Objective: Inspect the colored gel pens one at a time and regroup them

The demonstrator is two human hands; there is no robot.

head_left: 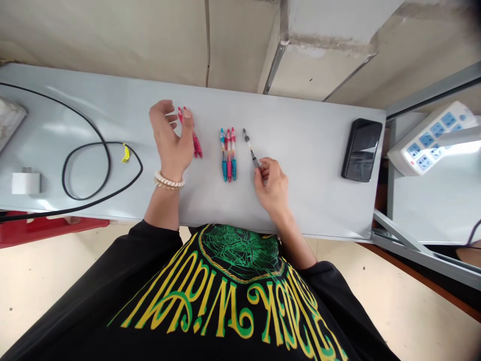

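My left hand (172,140), wearing a beaded bracelet, is over the left part of the table. Its thumb and fingers are apart, with the thumb across red pens (197,145) that it partly hides. Between my hands, three pens lie side by side: one blue pen (224,163), a pink-red pen (229,161) in the middle, and one with a red top and blue grip (233,163). Right of them, my right hand (272,185) pinches the lower end of a clear pen with black and grey parts (251,146), tilted with its top to the left.
A black phone (361,150) lies near the right end of the grey table (311,200). Beyond that end is a white power strip (432,138). On the left are a looped black cable (108,165) with a yellow tag and a white charger (26,182). A wall runs behind.
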